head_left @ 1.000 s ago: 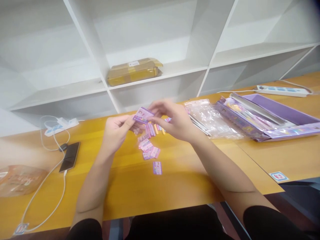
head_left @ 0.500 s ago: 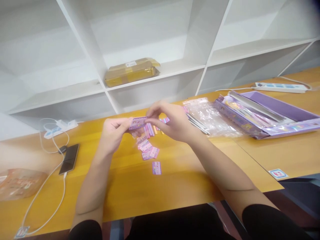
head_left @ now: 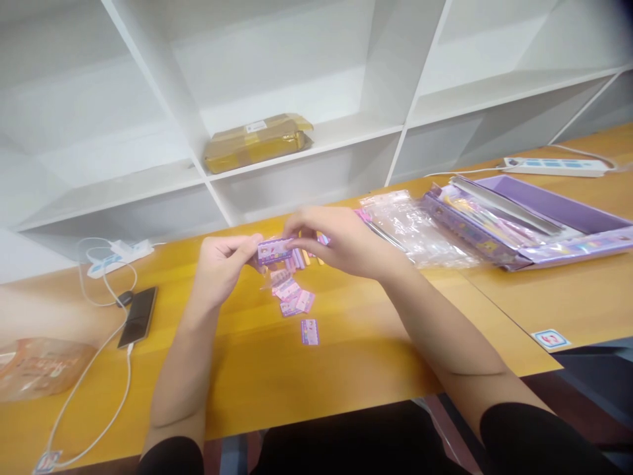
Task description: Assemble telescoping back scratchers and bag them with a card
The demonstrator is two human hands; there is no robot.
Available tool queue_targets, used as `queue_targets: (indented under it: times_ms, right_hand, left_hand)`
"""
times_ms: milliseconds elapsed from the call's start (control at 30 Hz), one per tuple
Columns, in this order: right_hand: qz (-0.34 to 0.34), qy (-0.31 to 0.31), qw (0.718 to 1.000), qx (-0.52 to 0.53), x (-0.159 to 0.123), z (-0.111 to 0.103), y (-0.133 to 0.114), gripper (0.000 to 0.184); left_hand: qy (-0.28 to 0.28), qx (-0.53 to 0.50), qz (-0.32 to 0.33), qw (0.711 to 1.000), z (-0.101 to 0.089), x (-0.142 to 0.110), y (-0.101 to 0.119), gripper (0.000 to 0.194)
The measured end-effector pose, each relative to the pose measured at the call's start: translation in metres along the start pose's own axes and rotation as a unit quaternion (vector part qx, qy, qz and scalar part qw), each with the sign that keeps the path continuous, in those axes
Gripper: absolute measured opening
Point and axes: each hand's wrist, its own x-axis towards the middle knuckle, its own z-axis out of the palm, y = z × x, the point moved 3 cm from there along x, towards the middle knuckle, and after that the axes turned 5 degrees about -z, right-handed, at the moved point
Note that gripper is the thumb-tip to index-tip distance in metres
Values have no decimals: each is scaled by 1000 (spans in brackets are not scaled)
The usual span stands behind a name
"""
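Observation:
My left hand (head_left: 220,267) and my right hand (head_left: 341,241) meet above the wooden table (head_left: 346,369), both pinching a small purple printed card (head_left: 274,251) held flat between them. Just below it lie several similar small pink and purple cards (head_left: 293,298), and one card (head_left: 310,331) lies apart, nearer to me. Behind the hands, pastel sticks (head_left: 299,257) rest on the table, partly hidden by my fingers.
A clear plastic bag (head_left: 410,224) and an open purple box (head_left: 534,221) lie at the right. A phone (head_left: 138,315) on a white cable, two power strips (head_left: 116,254) (head_left: 554,165), a crumpled bag (head_left: 39,366) and a brown parcel (head_left: 257,142) on the white shelves.
Both hands have lowered slightly with the purple card, which has tilted from slanted to nearly level. The view has shifted a little to the left.

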Motion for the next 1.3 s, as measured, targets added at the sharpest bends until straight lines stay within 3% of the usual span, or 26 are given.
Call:
queue_targets:
  times_ms: [167, 500, 733, 867, 933, 1000, 1067, 1100, 1233, 1300]
  right_hand:
    - [-24, 4, 999, -21, 0, 3, -1, 11]
    - [-88, 0, 996, -6, -1, 5, -9, 15]
    - [-77, -48, 996, -2, -3, 6, -9, 11]
    - [-64, -42, 997, 0, -3, 10, -3, 14]
    - [-39, -13, 999, 21, -4, 15, 2, 26]
    - [11, 12, 998, 65, -3, 23, 11, 55]
    - [65, -6, 992, 111, -3, 36, 22, 79]
    - [84, -32, 988, 127, -3, 44, 27, 81]
    - [97, -105, 976, 165, 0, 73, 43, 32]
    - [81, -102, 973, 189, 1, 82, 45, 22]
  left_hand:
    - [-3, 19, 3, 1000, -1, -2, 2, 38]
    - [22, -30, -72, 997, 2, -3, 1, 34]
    - [37, -30, -57, 997, 3, -4, 0, 31]
    - [55, -28, -41, 997, 1, 0, -3, 31]
    - [61, -23, -42, 997, 1, 3, -6, 33]
    - [72, -18, -36, 997, 0, 5, -8, 36]
    - [77, -13, -27, 997, -1, 8, -9, 37]
    - [80, -11, -22, 997, -1, 8, -8, 38]
    - [84, 8, -9, 996, -1, 9, -4, 38]
    - [85, 30, 4, 996, -1, 8, -1, 37]
